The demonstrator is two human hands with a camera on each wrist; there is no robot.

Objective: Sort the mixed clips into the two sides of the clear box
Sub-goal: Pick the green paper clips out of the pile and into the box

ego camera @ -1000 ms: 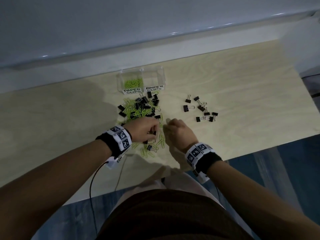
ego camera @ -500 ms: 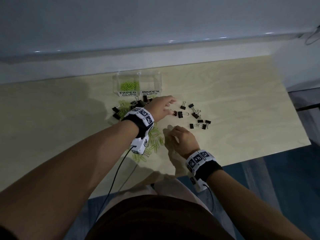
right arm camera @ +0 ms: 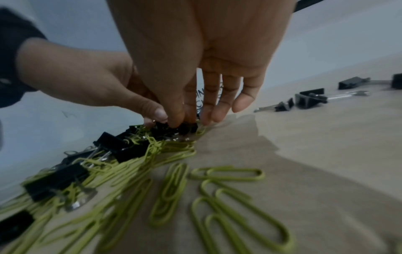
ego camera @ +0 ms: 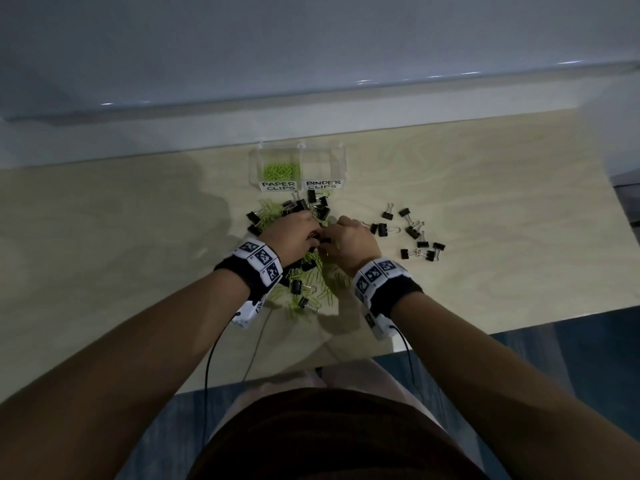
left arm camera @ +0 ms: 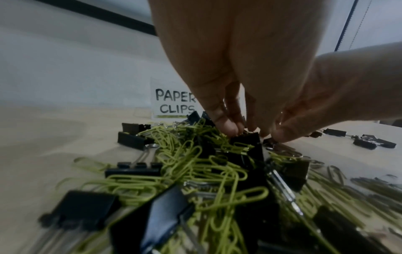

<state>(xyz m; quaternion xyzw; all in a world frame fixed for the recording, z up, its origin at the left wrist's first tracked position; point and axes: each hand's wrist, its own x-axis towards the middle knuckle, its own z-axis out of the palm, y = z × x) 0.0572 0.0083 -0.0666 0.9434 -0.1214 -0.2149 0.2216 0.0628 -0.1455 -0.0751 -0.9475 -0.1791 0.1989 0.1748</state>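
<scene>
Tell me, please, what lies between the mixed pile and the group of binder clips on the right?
In the head view, bare tabletop separates the mixed pile from the group of binder clips; the right hand covers the nearer part.

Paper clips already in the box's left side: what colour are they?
Lime green, the paper clips in the compartment labelled PAPER CLIPS; the head view shows them best.

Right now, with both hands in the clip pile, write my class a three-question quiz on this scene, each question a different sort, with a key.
1. True or false: the clear box side labelled BINDER CLIPS already holds black clips.
2. Multiple choice: the separated group of black binder clips lies (a) inside the box, (b) on the table beside the right hand, (c) behind the left hand.
3. Fill in: the green paper clips in the box lie on the side labelled ____.

Key: 1 false; 2 b; 3 PAPER CLIPS.
</scene>
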